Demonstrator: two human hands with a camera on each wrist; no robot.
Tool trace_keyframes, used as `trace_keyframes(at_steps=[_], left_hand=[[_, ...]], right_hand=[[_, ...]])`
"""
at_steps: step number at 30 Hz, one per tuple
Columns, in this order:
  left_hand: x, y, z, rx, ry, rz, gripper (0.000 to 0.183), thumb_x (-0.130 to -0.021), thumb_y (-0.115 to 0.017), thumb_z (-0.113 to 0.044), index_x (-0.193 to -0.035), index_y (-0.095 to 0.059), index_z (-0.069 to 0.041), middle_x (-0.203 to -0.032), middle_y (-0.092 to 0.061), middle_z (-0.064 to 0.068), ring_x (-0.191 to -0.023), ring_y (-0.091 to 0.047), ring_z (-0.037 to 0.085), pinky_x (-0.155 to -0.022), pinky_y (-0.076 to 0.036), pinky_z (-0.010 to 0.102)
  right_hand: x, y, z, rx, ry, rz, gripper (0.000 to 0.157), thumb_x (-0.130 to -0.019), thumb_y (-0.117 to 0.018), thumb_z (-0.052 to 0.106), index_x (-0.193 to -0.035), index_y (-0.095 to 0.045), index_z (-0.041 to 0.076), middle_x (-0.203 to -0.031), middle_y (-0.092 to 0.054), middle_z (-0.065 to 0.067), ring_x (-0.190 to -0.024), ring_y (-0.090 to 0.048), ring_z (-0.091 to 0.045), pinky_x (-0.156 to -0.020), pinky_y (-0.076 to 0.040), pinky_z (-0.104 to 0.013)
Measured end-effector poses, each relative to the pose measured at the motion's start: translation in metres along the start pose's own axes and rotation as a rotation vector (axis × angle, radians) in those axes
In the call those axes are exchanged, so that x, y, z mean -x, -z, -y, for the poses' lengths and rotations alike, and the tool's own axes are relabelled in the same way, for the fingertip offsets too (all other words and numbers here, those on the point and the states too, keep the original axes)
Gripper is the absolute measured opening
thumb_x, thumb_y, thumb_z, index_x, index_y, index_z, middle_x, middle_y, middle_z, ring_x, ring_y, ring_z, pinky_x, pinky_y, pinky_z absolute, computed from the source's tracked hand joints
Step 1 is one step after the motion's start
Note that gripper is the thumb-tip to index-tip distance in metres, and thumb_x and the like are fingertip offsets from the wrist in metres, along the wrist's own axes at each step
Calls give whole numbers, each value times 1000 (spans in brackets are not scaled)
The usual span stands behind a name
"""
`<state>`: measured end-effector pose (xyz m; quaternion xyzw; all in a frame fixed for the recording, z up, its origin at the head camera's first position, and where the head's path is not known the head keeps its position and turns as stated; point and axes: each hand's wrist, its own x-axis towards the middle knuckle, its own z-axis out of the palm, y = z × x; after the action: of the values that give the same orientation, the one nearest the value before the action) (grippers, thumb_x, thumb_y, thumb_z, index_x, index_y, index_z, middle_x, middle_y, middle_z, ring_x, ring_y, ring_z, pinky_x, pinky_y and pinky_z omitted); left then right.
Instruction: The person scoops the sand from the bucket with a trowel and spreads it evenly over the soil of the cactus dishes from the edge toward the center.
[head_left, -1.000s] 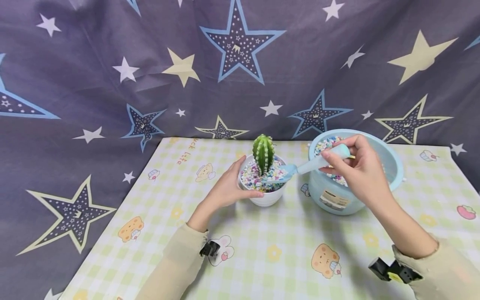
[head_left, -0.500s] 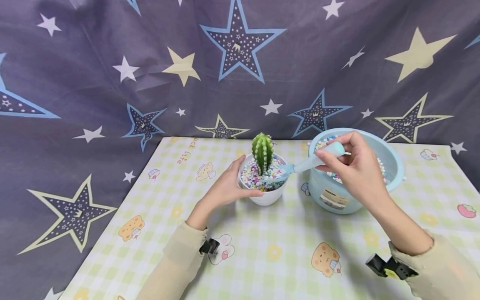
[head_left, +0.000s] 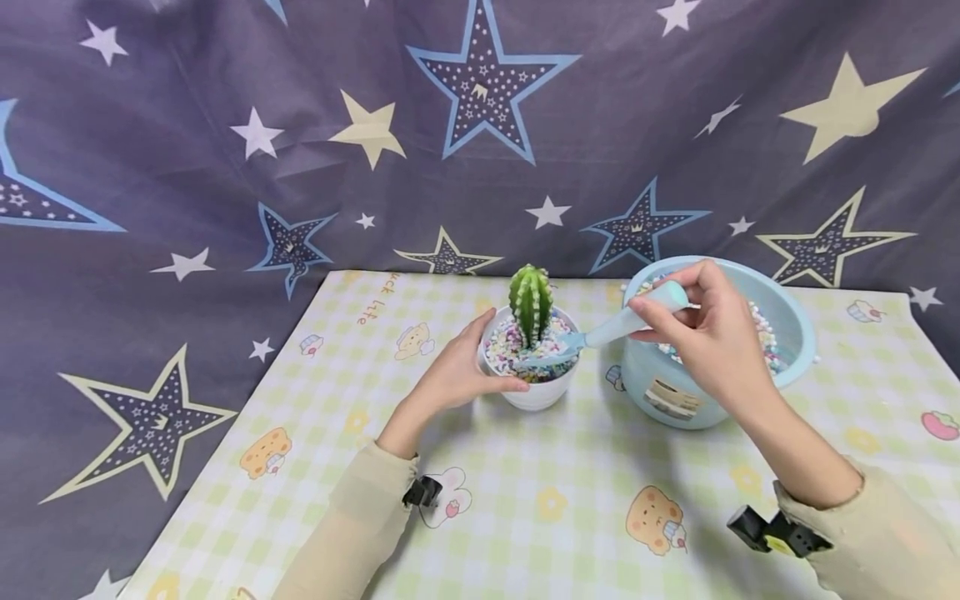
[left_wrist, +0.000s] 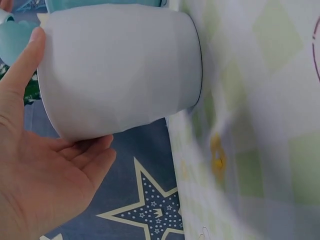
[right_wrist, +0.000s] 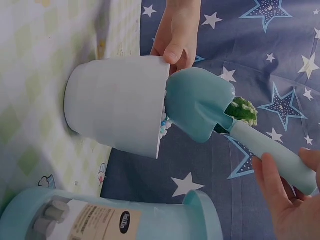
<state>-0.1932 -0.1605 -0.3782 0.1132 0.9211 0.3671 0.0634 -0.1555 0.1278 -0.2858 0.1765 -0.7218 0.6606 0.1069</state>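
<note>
My left hand (head_left: 457, 371) grips the side of a white flower pot (head_left: 534, 398) on the table, thumb at the near rim and fingers round the left side. A green cactus (head_left: 531, 304) stands upright in it among small multicoloured pebbles (head_left: 502, 343). With its fingertips, my right hand (head_left: 716, 333) holds a light blue hand trowel (head_left: 622, 325) by the handle. The trowel's blade lies low over the pebbles, right of the cactus and inside the rim. In the right wrist view the blade (right_wrist: 197, 102) tilts against the pot's mouth, partly covering the cactus (right_wrist: 244, 111).
Just right of the pot, under my right hand, stands a light blue bucket (head_left: 637, 379) holding more coloured pebbles (head_left: 765, 337). A checked cloth (head_left: 547, 467) covers the table. A dark star-patterned curtain (head_left: 300, 100) hangs directly behind the table's far edge.
My right hand has shifted slightly left, and the trowel's blade has slid a little further across the pebbles. The left hand keeps its hold on the pot.
</note>
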Motion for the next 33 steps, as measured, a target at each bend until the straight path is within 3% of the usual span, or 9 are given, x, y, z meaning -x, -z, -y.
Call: trace_keyframes(at_steps=[6,14,21,26,33], left_hand=[[3,-2,-5,-1,27,-19,126,-66,-88,-54,-161,-16,-11,-165,-26,12,-148,-34,33,-122,-31,51],[6,-4,-8,-24,49,-23,127,-67,-86,-58,-161,-14,-11,-165,-26,13,-148,-35,33,-121,-33,53],[5,-1,-6,-18,24,-4,127,-68,-87,-55,-161,-12,-9,-165,-23,15,-149,-33,34,-122,-30,52],[4,-1,-2,-6,-1,1,126,-69,-87,-53,-161,-12,-10,-165,-23,15,-149,-32,35,-123,-28,53],[4,-2,-1,16,22,-14,125,-68,-87,-53,-161,-14,-13,-164,-27,13,-149,-34,34,-123,-30,52]], right_hand=[[0,-4,-2,90,-4,-14,23,-92,-67,-1,-100,-49,11,-86,-70,12,-66,-73,-6,-63,-63,-27],[0,-6,-1,105,-8,-12,21,-93,-68,5,-100,-49,9,-86,-70,11,-66,-73,-7,-65,-63,-29],[-3,-7,-1,146,-25,-13,21,-94,-68,10,-99,-49,13,-84,-69,11,-66,-73,-6,-66,-63,-28],[-4,-8,-1,113,-33,-16,21,-93,-69,10,-99,-49,11,-84,-69,10,-66,-73,-6,-66,-63,-28],[-5,-9,-2,19,-27,-26,21,-92,-69,5,-98,-49,9,-83,-70,7,-65,-73,-8,-65,-63,-31]])
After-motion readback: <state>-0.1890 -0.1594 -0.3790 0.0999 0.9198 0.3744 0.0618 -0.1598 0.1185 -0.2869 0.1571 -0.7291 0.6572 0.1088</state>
